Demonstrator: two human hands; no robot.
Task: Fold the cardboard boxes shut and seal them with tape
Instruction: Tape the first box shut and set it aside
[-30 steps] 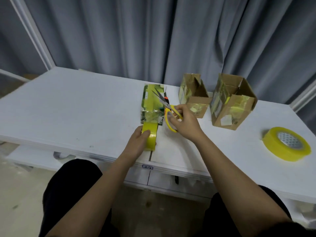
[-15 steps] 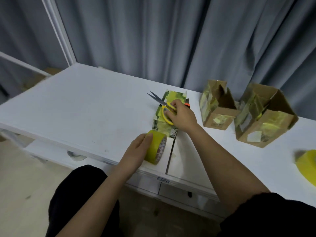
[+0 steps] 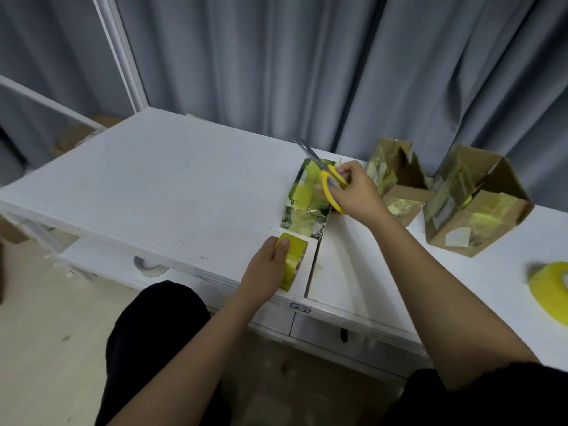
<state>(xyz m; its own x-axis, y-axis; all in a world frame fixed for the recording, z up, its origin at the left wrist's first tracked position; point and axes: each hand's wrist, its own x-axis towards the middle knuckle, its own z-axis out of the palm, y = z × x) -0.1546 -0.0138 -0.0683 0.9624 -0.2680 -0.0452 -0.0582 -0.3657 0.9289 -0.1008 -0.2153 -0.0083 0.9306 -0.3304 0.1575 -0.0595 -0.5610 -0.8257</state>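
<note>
Head view, looking down: the left hand [image 3: 266,269] has its fingers [image 3: 282,245] curled over a yellow tape roll [image 3: 293,260], which stands on edge at the near lip of the counter [image 3: 159,186]. The right hand [image 3: 356,192] grips yellow-handled scissors [image 3: 330,184], its fingers threaded through the loops; the blades point up and away to the left, and whether they are parted is too blurred to tell.

Both hands sit at opposite ends of the taped box [image 3: 307,198], which lies flat on the counter with its long axis running from the person toward the curtain. The roll is just beside the box's near end, slightly left of its midline; the scissors hover over its far right corner.

Any tape strip between roll and box (none can be made out clearly) would run along that same near-to-far line. So the cut probably belongs at the near end, and the scissors, held at the far end, would have to come back toward the roll.

Two open boxes [image 3: 399,179] [image 3: 473,207] wait to the right, with a second roll [image 3: 550,287] at the far right edge.
</note>
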